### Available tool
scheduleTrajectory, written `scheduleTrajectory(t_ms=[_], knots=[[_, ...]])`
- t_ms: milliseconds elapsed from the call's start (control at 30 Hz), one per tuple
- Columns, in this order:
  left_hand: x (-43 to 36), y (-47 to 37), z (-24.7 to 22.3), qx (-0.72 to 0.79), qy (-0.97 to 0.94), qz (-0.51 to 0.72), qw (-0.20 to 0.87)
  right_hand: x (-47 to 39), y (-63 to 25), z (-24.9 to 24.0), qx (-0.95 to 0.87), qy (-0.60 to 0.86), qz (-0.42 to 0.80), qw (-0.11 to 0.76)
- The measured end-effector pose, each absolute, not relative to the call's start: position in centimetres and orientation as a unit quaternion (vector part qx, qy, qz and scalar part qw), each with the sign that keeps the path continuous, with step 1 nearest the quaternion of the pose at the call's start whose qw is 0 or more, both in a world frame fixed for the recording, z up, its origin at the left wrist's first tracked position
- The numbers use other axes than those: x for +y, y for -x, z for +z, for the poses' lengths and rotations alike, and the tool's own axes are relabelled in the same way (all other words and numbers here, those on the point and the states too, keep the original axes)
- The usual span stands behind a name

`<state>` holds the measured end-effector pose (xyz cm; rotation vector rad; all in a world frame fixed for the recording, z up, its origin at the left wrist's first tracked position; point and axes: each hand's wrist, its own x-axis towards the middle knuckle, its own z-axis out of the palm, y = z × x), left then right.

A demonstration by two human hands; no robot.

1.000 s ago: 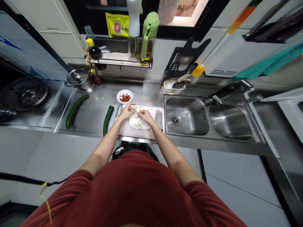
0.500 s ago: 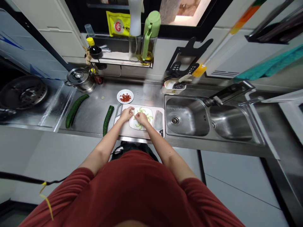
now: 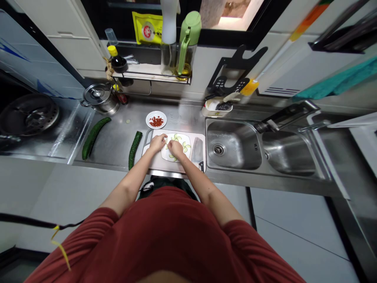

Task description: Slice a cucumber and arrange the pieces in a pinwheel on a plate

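Observation:
A white plate (image 3: pixel 183 140) lies on a pale cutting board (image 3: pixel 156 165), with thin cucumber slices (image 3: pixel 186 147) set out on it in curved, petal-like groups. My left hand (image 3: pixel 158 143) is over the plate's left edge, fingertips pinched together around what looks like a small pale slice. Close beside it, my right hand (image 3: pixel 176 148) is closed over the plate's middle, and its fingers hide whatever is in them. A cleaver (image 3: pixel 197 149) rests on the board's right side. Left of the board lies a cut cucumber (image 3: pixel 135 149).
Behind the board is a small white dish (image 3: pixel 156 120) of chopped red pieces. A whole cucumber (image 3: pixel 94 137) and a lidded steel pot (image 3: pixel 100 98) stand to the left. The double sink (image 3: pixel 234 143) borders the board on the right. A bottle shelf (image 3: pixel 147 70) hangs above.
My right hand has turned slightly, its fingers curling more over the plate. The left hand stays nearly where it was, and the view has shifted very little.

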<state>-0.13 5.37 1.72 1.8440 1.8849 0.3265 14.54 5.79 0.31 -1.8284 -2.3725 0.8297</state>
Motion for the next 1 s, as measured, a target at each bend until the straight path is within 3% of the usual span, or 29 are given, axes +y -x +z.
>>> scheduleTrajectory(t_ms=[500,1000], knots=[[4.8,1.6,0.3,0.712,-0.657,0.172,0.180,4.3,-14.8,0.6,-0.797,0.561,0.222,0.030],[4.4,0.9,0.2,0.693,-0.680,0.148,0.187,3.5,-14.8,1.3,-0.818,0.537,0.203,-0.038]])
